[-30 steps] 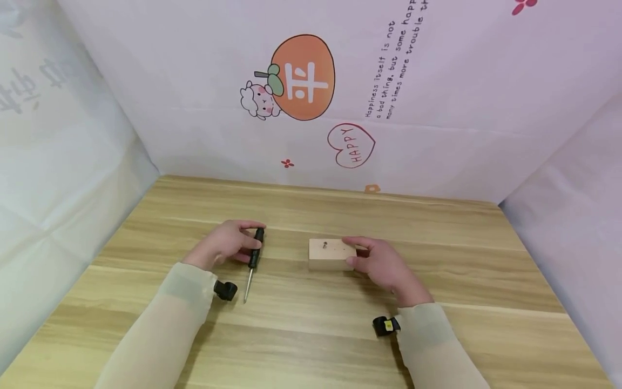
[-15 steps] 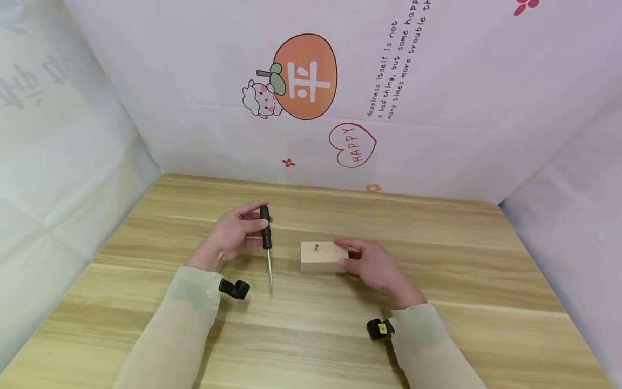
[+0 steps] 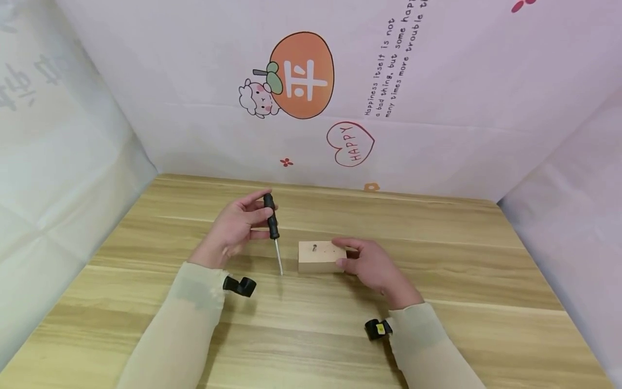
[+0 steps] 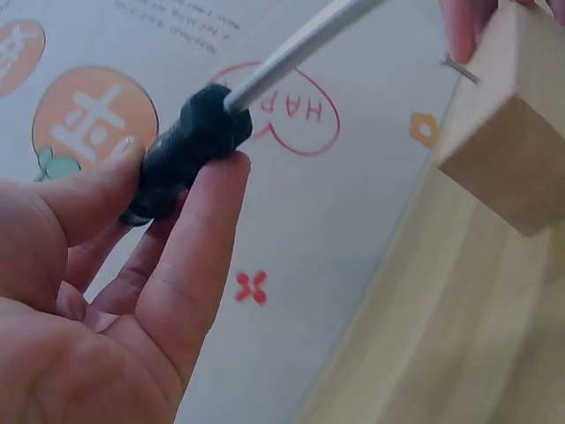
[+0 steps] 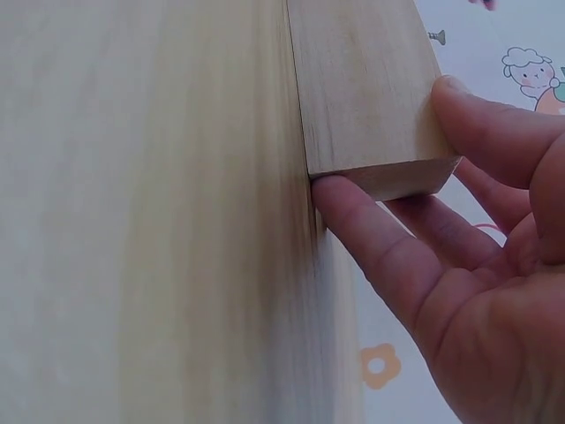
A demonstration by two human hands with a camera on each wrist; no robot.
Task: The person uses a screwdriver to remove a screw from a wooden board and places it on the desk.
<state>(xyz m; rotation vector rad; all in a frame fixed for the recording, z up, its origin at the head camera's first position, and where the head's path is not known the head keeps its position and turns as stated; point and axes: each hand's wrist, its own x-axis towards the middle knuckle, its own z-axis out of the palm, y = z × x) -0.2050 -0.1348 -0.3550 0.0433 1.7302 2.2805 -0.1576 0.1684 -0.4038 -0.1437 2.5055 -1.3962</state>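
Observation:
My left hand (image 3: 238, 224) holds a screwdriver (image 3: 272, 219) by its black handle, thumb and fingers around it. The metal shaft slants down, its tip just left of a pale wooden block (image 3: 318, 266). A screw (image 3: 315, 247) sticks up from the block's top near the left end, with small dark holes to its right. My right hand (image 3: 371, 265) grips the block's right end between thumb and fingers. In the right wrist view the block (image 5: 366, 88) lies on the table, and the screw (image 5: 437, 37) shows past its edge.
The wood-grain table (image 3: 301, 335) spreads around both hands. A printed cloth wall (image 3: 218, 146) rises behind it, with plain cloth at both sides. Black wrist cameras (image 3: 240, 286) sit at the cuffs.
My left hand has raised the screwdriver and brought it right, toward the block; its tip now slants rightward. The block and my right hand have shifted slightly left.

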